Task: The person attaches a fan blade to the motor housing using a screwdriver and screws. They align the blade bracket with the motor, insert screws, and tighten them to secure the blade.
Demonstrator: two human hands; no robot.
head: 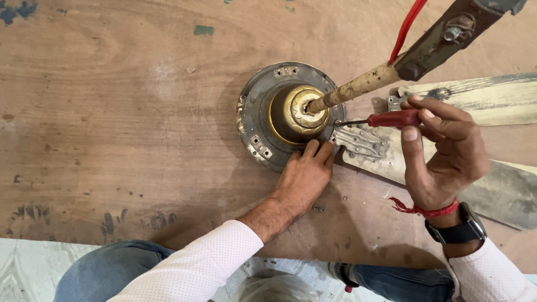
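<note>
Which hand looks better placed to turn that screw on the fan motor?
Probably the right hand: it already grips the red screwdriver, whose tip sits at the blade bracket. The left hand lies pressed on the fan motor, holding no tool.

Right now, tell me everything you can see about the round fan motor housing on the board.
The fan motor housing is a round, dark grey metal disc, worn and dusty, lying flat on a brown wooden board. A brass-coloured domed cap rises from its centre, with a pale rod leaning up and out to the right. Small screw brackets sit around its rim. The left hand presses its near edge; the right hand holds a red-handled screwdriver to a blade bracket at its right side.
</note>
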